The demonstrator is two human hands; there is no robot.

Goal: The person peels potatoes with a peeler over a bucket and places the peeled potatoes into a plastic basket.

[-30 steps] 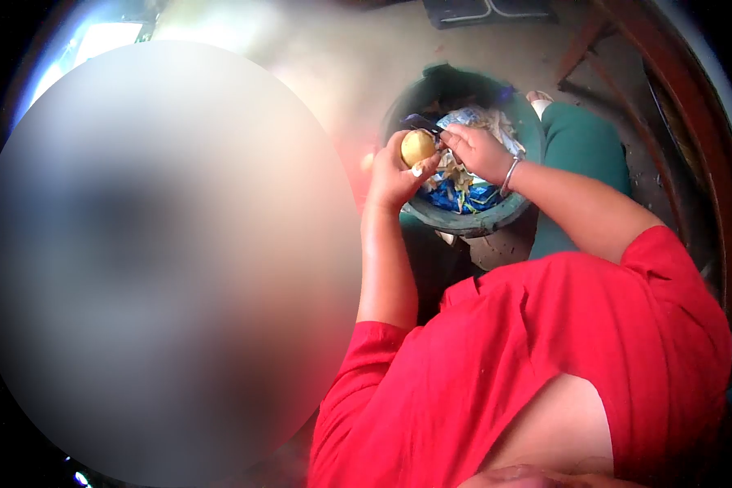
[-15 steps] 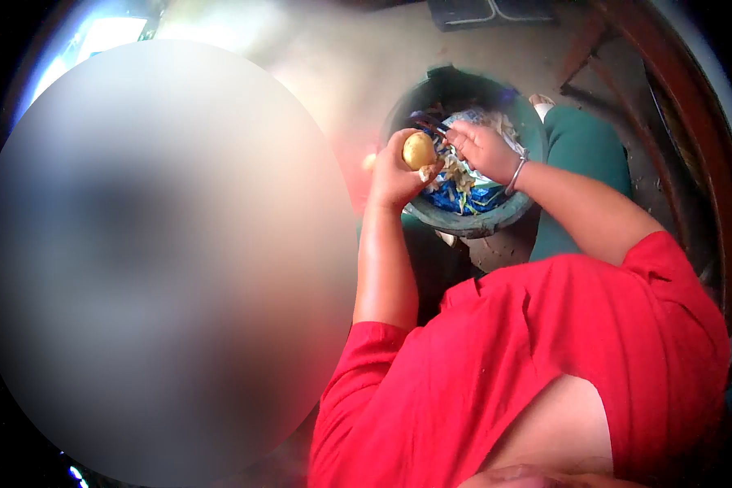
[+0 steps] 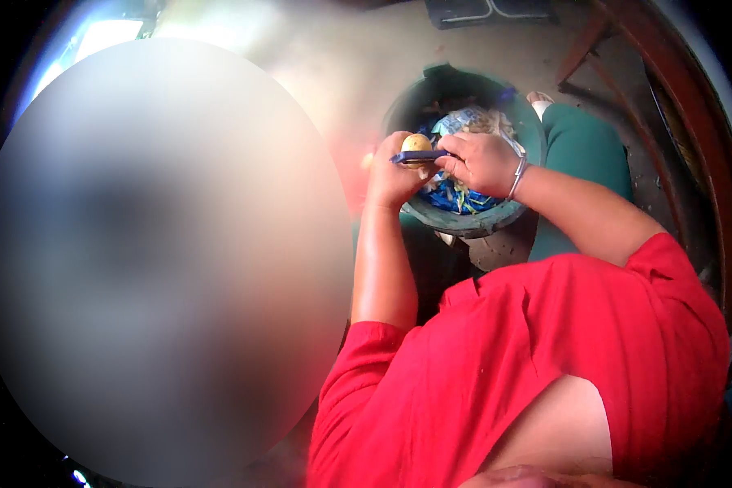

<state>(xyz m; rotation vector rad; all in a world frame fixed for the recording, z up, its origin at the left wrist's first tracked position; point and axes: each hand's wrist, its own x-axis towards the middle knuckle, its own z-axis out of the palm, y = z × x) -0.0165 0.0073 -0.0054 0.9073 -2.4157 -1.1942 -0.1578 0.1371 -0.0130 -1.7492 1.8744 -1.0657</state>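
In our left hand (image 3: 389,177) we hold the small, round, yellow potato-like item (image 3: 416,141), fingers curled around its sides, above the left part of the round, dark green plastic bin (image 3: 486,222). Our right hand (image 3: 488,164) closes its fingers on the end of the dark blue, peeler-like tool (image 3: 421,155), which lies across the near side of the yellow item. We cannot tell whether its edge bites. To work well, we would do best to lay the edge flat against the curve and draw it in short, light strokes, turning the item between strokes rather than bending the wrist hard. Our left fingertips sit close to the tool's far end, so we should tuck them behind its path. Working over the pale scraps and blue plastic (image 3: 447,198) in the bin should let shavings drop inside.
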